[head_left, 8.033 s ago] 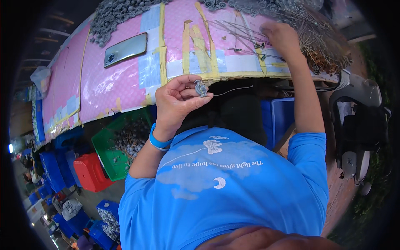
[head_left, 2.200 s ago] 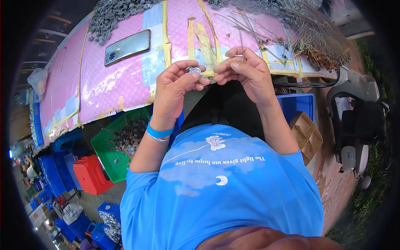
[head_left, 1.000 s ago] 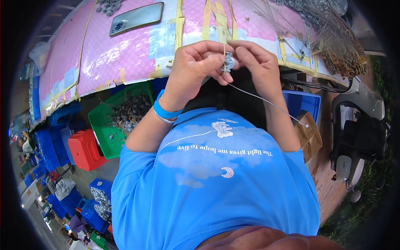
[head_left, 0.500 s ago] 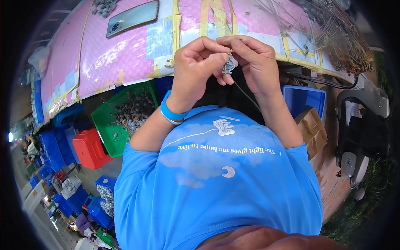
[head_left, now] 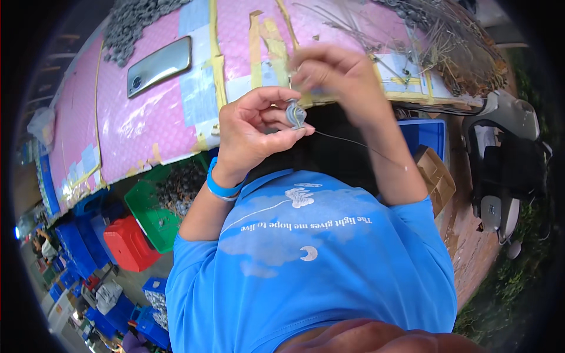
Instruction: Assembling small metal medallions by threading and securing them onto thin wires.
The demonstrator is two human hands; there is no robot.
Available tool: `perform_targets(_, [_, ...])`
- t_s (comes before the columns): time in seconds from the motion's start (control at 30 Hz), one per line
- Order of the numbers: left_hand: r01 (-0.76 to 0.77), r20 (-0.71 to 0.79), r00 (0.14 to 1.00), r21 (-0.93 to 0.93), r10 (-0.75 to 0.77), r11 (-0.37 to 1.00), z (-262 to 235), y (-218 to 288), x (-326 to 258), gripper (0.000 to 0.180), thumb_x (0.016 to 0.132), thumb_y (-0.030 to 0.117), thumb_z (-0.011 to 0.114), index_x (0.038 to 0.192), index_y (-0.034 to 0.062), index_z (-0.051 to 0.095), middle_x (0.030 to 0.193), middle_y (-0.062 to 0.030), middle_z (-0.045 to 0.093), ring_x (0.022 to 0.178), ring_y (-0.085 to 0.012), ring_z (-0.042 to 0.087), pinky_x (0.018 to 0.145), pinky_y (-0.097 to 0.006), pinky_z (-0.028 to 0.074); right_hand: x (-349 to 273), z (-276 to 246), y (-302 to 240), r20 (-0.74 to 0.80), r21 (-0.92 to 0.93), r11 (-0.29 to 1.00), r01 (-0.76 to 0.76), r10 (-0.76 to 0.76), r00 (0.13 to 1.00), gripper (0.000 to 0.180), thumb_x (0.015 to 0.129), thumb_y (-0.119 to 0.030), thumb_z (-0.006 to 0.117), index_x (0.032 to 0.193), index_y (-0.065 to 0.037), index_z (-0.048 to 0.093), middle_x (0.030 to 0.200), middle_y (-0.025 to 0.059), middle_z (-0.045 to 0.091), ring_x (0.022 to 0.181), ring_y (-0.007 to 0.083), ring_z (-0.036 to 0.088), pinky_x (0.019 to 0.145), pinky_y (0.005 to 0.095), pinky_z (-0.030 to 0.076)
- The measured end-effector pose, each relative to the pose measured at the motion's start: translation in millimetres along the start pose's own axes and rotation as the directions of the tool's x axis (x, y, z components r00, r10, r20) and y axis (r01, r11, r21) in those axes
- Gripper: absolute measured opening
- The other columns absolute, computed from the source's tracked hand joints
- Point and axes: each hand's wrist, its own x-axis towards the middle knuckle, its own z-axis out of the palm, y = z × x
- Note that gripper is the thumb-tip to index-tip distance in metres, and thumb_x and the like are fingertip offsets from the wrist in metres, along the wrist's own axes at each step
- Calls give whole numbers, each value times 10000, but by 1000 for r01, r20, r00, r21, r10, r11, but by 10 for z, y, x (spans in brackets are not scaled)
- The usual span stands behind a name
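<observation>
Left hand (head_left: 250, 125), fingers pinching the small grey part (head_left: 296, 114), thin wire (head_left: 346, 140) trailing right! The right hand (head_left: 340, 76) has just broken away, blurred, its grip impossible to tell; left holds alone, just short of the tabletop (head_left: 152, 126), phone (head_left: 159, 66) beyond.

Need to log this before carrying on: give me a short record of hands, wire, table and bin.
Left hand: pinching grey part
Right hand: blurred, near the part; grip unclear
Wire: trails rightward from the part
Table: phone, grey heap, wire bundle
Green bin: below the table edge, left
</observation>
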Motion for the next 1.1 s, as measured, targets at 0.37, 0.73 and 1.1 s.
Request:
perform_targets(0.37, [87, 15, 996, 1, -87, 996, -5, -98, 150, 414, 749, -128, 696, 1147, -87, 588, 954, -153, 689, 899, -232, 721, 837, -325, 586, 1040, -1382, -180, -77, -843, 485, 231, -536, 841, 216, 774, -195, 683, 946, -81, 747, 850, 177, 670, 832, 375, 652, 766, 435, 518])
perform_targets(0.73, [107, 4, 994, -18, -107, 994, -8, -81, 136, 413, 760, -126, 694, 1155, -91, 582, 953, -164, 695, 910, -225, 718, 838, -309, 580, 1059, -1224, 43, 169, -970, -229, 84, -384, 908, 208, 809, -69, 601, 990, -70, 704, 998, 174, 669, 930, 360, 646, 765, 441, 526])
perform_targets(1.1, [55, -84, 995, -27, -57, 998, -43, 10, -140, 433, 744, -138, 698, 1163, -102, 594, 928, -148, 690, 882, -225, 720, 835, -318, 587, 1007, -1235, -377, 195, -980, -4, 198, -209, 958, 180, 786, -194, 683, 917, -79, 727, 857, 159, 663, 848, 359, 648, 753, 441, 518])
